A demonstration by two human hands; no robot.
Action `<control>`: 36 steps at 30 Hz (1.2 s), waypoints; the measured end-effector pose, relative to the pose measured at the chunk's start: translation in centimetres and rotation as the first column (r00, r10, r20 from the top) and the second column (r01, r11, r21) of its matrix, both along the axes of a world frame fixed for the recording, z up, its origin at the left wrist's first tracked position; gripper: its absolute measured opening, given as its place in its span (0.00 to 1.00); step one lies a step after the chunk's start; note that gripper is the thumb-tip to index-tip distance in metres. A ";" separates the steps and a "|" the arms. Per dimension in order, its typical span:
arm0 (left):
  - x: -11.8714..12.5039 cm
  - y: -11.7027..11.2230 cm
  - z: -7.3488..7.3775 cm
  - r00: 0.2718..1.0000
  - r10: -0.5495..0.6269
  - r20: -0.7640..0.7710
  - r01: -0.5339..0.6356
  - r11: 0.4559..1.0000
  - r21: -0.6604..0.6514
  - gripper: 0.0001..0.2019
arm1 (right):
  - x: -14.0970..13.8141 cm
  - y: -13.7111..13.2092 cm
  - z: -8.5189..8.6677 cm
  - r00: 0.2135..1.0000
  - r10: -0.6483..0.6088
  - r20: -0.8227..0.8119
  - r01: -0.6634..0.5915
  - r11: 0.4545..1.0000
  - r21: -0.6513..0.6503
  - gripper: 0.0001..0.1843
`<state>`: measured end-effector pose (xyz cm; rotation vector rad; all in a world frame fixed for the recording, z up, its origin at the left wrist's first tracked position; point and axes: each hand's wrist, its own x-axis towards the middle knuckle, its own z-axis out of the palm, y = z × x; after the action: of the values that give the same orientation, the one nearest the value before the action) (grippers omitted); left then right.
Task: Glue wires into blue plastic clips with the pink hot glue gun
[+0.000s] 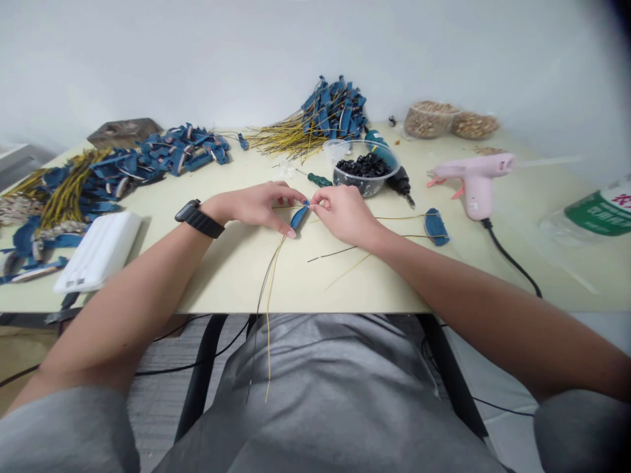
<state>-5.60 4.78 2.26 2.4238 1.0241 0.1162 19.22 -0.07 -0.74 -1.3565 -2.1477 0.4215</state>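
My left hand [260, 205], with a black watch on its wrist, pinches a small blue leaf-shaped piece [298, 217] at the middle of the pale table [236, 276]. My right hand [345, 213] pinches the top end of the same piece, fingers closed on it. Thin yellow and black wires [267, 295] run from the piece down over the table's front edge to my lap. A second blue piece [436, 226] on a wire lies to the right of my right hand.
Piles of blue wired pieces lie at the left [123, 167] and back [330, 115]. A clear bowl of dark beads [363, 172], a pink glue gun [476, 180] with black cord, a white box [98, 249], two sacks of pale bits [451, 121] and a green-labelled bottle [599, 213] stand around.
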 end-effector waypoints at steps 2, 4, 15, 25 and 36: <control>0.1 0.0 0.0 1.000 -0.005 0.006 0.005 1.000 0.004 0.49 | 0.0 0.0 0.0 1.000 -0.003 0.002 0.003 1.000 0.001 0.09; 0.1 -0.1 0.1 1.000 -0.012 0.007 0.012 1.000 0.004 0.48 | -0.1 0.0 0.0 1.000 -0.008 0.002 0.008 1.000 0.000 0.09; 0.3 -0.4 0.3 1.000 0.001 0.004 -0.001 1.000 -0.009 0.48 | 0.0 0.2 -0.1 1.000 -0.008 0.017 0.008 1.000 0.001 0.09; 0.2 -0.4 0.4 1.000 -0.015 0.016 0.015 1.000 0.017 0.45 | 0.0 0.2 0.0 1.000 -0.007 0.014 0.007 1.000 -0.006 0.08; 0.2 0.0 -0.3 0.999 0.016 0.034 -0.016 1.000 -0.002 0.49 | -0.1 0.1 0.3 0.999 -0.031 0.006 0.031 0.999 -0.017 0.07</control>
<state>-5.37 4.74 2.00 2.4041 1.0277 0.1615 19.13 0.08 -0.45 -1.4007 -2.1294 0.4255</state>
